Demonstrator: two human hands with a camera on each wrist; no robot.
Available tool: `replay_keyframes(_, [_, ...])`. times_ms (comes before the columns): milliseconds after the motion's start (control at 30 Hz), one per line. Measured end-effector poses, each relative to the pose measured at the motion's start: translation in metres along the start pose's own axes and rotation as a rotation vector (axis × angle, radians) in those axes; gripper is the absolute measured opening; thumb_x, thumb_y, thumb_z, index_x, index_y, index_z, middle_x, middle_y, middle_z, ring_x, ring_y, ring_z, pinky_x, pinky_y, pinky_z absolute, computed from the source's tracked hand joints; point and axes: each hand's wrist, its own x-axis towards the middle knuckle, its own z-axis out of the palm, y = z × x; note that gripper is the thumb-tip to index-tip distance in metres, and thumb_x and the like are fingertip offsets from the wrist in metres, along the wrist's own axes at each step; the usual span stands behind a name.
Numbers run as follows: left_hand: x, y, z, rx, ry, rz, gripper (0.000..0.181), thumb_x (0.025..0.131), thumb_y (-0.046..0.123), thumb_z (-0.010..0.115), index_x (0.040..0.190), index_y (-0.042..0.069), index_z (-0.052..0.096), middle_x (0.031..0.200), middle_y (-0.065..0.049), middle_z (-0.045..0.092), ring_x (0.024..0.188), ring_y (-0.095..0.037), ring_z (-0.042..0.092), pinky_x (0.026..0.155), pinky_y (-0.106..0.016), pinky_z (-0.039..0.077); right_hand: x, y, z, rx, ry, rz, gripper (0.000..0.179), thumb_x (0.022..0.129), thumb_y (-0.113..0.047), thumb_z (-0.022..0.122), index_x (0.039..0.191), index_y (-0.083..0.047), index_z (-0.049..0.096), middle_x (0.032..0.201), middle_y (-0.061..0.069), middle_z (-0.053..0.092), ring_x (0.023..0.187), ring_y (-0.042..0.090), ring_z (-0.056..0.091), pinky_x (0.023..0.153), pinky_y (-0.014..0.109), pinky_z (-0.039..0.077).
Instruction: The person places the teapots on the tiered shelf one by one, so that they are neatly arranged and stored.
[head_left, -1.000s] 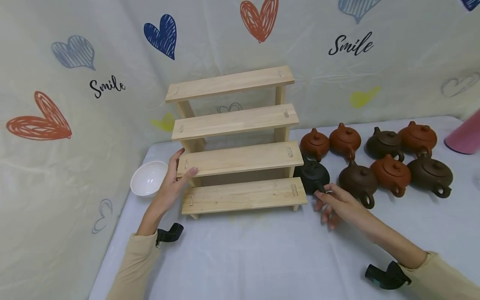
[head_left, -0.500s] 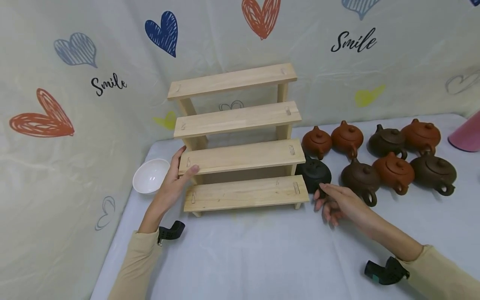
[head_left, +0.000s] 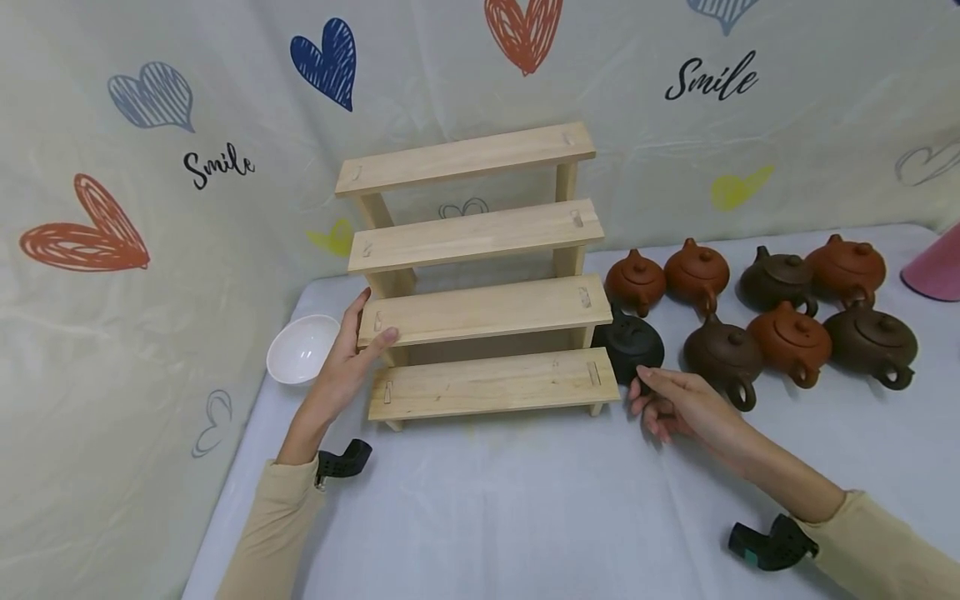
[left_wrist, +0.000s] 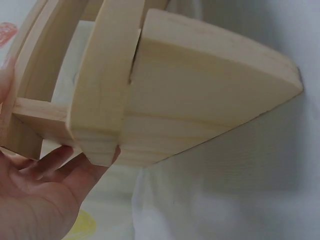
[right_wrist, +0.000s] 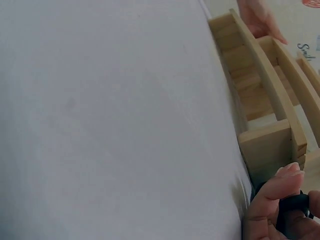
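Note:
A pale wooden four-tier stepped stand (head_left: 487,310) stands on the table. My left hand (head_left: 339,371) grips its left end at the second tier from the bottom, thumb on top of the board. In the left wrist view, fingers (left_wrist: 82,175) reach behind the stand's side. At the stand's right end sits a black teapot (head_left: 634,343), partly hidden behind the boards. My right hand (head_left: 693,412) pinches its handle between thumb and forefinger, the other fingers curled below. The right wrist view shows the dark handle (right_wrist: 295,202) between the fingers.
Several reddish-brown and dark brown teapots, such as a dark brown teapot (head_left: 723,354) and an orange-brown teapot (head_left: 636,279), stand on the right. A white bowl (head_left: 302,354) sits left of the stand. A pink object (head_left: 936,267) is at the right edge.
The view has shifted slightly. My right hand stays at the black teapot's handle, its fingers drawn a little closer in. The left hand keeps its hold on the stand.

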Motion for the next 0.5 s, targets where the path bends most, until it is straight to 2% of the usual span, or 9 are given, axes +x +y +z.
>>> replay_keyframes(133, [-0.0006, -0.0005, 0.0022, -0.010, 0.004, 0.003, 0.085, 0.109, 0.026, 0.057, 0.168, 0.010, -0.003, 0.174, -0.010, 0.003, 0.158, -0.022, 0.009, 0.126, -0.050, 0.014, -0.0011, 0.0008, 0.0027, 0.017, 0.035, -0.010, 0.045, 0.115, -0.038, 0.042, 0.111, 0.004, 0.057, 0.094, 0.008, 0.062, 0.071, 0.016, 0.057, 0.061, 0.030, 0.051])
replay_keyframes(300, [-0.0017, -0.0012, 0.0031, -0.007, 0.010, 0.000, 0.084, 0.110, 0.027, 0.056, 0.168, 0.013, -0.003, 0.174, -0.010, 0.004, 0.158, -0.023, 0.012, 0.125, -0.051, 0.017, -0.0034, 0.0022, 0.0054, 0.018, 0.080, -0.033, 0.044, 0.115, -0.035, 0.042, 0.110, 0.006, 0.057, 0.095, 0.009, 0.063, 0.072, 0.016, 0.058, 0.063, 0.029, 0.052])
replay_keyframes(500, [-0.0023, 0.0000, 0.0028, -0.017, 0.007, -0.004, 0.084, 0.109, 0.026, 0.056, 0.168, 0.013, -0.002, 0.173, -0.013, 0.008, 0.156, -0.026, 0.017, 0.123, -0.053, 0.021, -0.0097, 0.0013, 0.0055, 0.027, 0.111, -0.067, 0.044, 0.115, -0.032, 0.042, 0.109, 0.008, 0.058, 0.095, 0.009, 0.067, 0.078, 0.016, 0.065, 0.068, 0.029, 0.056])
